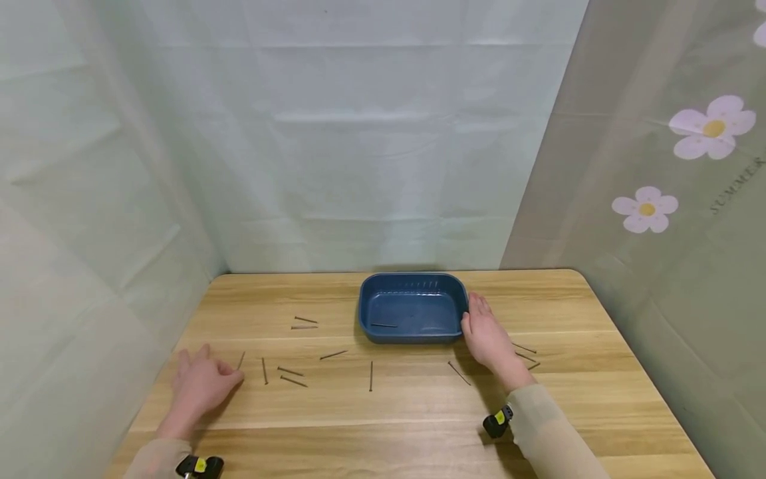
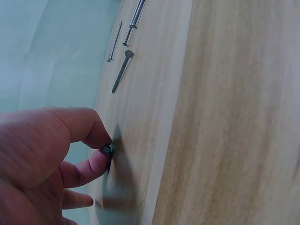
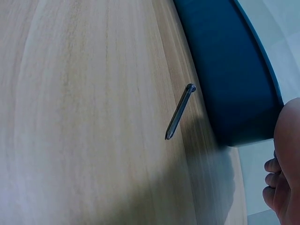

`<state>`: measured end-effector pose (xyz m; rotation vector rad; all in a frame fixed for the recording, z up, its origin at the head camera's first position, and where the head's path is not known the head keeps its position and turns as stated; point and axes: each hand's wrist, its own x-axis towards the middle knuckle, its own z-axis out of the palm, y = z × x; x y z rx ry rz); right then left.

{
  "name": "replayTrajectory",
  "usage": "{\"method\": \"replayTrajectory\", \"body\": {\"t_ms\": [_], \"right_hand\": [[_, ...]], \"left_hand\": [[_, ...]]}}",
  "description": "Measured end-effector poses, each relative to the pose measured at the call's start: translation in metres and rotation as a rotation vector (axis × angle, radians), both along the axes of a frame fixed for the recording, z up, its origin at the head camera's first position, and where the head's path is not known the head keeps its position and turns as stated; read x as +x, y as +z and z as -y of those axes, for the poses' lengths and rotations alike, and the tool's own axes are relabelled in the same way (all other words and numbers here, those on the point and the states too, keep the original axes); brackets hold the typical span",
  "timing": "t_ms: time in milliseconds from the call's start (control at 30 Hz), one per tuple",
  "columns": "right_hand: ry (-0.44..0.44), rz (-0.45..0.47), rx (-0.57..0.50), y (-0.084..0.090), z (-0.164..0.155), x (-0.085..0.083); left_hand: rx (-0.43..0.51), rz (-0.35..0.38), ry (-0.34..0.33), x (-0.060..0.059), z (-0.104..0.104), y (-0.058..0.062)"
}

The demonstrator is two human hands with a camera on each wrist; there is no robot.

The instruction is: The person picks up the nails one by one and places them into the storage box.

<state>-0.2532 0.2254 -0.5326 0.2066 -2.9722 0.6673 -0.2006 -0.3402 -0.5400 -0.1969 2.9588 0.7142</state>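
At the left of the table, my left hand [image 1: 200, 384] pinches a nail [image 2: 107, 149] between thumb and forefinger, its head facing the left wrist camera. The blue plastic tray [image 1: 413, 338] sits at the back middle of the table, with one nail [image 1: 383, 325] lying in it. My right hand [image 1: 487, 336] rests against the tray's right side, fingers extended along the wall. In the right wrist view, a nail [image 3: 179, 112] lies on the wood just in front of the tray [image 3: 234, 70].
Several loose nails lie between the left hand and the tray, among them an upright-pointing one [image 1: 371, 376] and a slanted one [image 1: 333, 355]. More nails [image 1: 524, 348] lie beside the right forearm. Pale curtains [image 1: 371, 133] hang along the wooden table's [image 1: 335, 439] back and sides.
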Motion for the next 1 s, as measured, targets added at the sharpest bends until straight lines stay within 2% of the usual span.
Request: {"method": "replayTrajectory", "body": {"t_ms": [633,733,1000], "right_hand": [[-0.009,-0.009,-0.001,-0.003,0.000,-0.001],[-0.007,-0.006,-0.002,-0.003,0.000,-0.001],[-0.003,-0.015,0.007,-0.003,0.000,0.000]], "left_hand": [[0.005,-0.060,-0.019,-0.001,0.001,-0.002],[-0.004,-0.106,-0.026,-0.001,0.000,-0.003],[-0.005,-0.324,-0.100,-0.003,-0.008,-0.007]]}}
